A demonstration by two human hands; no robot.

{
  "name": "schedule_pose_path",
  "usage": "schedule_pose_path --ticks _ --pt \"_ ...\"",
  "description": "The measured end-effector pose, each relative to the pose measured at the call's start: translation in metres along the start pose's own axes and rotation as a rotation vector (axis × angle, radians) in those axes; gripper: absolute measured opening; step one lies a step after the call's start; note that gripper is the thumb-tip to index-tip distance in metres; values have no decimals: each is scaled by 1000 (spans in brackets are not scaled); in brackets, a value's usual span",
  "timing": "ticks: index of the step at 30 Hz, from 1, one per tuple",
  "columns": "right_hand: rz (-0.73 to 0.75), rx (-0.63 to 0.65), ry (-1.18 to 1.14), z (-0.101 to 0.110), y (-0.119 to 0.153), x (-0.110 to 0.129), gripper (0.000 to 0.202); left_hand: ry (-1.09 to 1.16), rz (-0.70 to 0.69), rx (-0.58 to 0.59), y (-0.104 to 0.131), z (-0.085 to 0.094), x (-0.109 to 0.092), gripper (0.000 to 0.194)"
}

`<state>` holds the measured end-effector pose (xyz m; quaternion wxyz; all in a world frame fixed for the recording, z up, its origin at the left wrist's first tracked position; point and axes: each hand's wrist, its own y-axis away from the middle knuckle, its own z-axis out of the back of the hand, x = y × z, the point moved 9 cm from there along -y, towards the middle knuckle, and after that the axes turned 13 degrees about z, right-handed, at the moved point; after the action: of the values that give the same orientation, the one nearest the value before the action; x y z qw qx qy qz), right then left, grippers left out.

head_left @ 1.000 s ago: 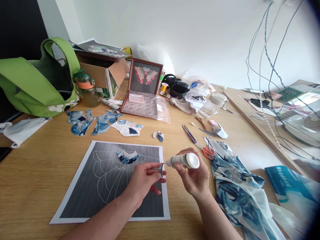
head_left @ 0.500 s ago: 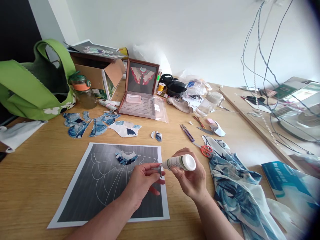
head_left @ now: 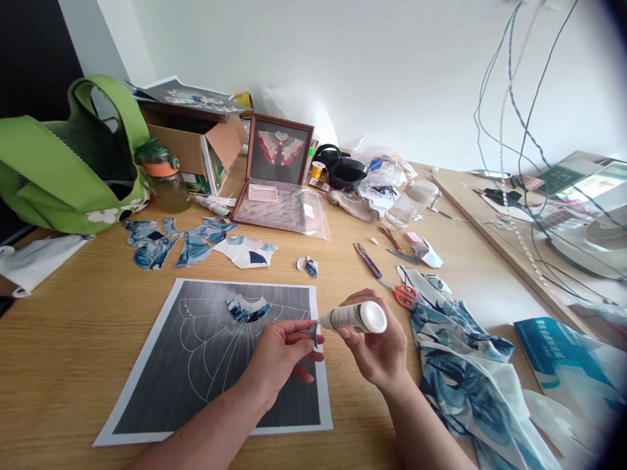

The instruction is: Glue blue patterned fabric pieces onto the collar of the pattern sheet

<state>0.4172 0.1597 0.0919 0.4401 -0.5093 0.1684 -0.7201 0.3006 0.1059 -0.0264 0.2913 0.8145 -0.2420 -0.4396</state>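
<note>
My left hand (head_left: pixel 287 352) pinches a small grey cut piece (head_left: pixel 314 331) over the right edge of a dark printed sheet (head_left: pixel 157 391) with white outlines. In my right hand (head_left: pixel 375 346) is a white glue bottle (head_left: pixel 355 318), tilted on its side, its nozzle pointing left at the small piece. Whether the tip touches the piece I cannot tell. A blue-and-white fabric collar piece (head_left: pixel 249 309) lies on the sheet's upper outline. Beyond the sheet rest cut fabric pieces (head_left: pixel 151 245), a white patterned piece (head_left: pixel 247 252) and two tiny pieces (head_left: pixel 309 266).
Orange-handled scissors (head_left: pixel 404 296), thread snips (head_left: pixel 367 260) and blue-and-white cloth (head_left: pixel 460 372) lie to the right. A framed collar picture (head_left: pixel 280 151) stands at the back. Toward the left are a drinking bottle (head_left: pixel 165 179), a cardboard box (head_left: pixel 179 140) and a green bag (head_left: pixel 44 176).
The glue bottle and my right hand have shifted very slightly to the right. My left hand holds the small piece in nearly the same place.
</note>
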Motion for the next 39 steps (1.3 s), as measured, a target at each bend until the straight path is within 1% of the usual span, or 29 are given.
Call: schedule_pose_path --ticks 9,14,19,24,30,39 --pt "-21 65 -65 -6 0 1 16 7 -6 -30 1 2 -1 34" --pt "-15 28 -54 -2 0 1 15 13 -3 -28 1 2 -1 33" --pt "-30 57 -71 -5 0 -1 16 -3 -14 -17 1 1 -2 32" --pt "-9 18 -91 -3 -1 1 15 -23 -9 -19 0 0 -1 30" --pt "-31 73 -91 -11 2 -1 17 -19 -22 -28 -1 2 -1 32" --pt "-35 120 -76 -13 1 0 15 5 -22 -36 0 2 -4 38"
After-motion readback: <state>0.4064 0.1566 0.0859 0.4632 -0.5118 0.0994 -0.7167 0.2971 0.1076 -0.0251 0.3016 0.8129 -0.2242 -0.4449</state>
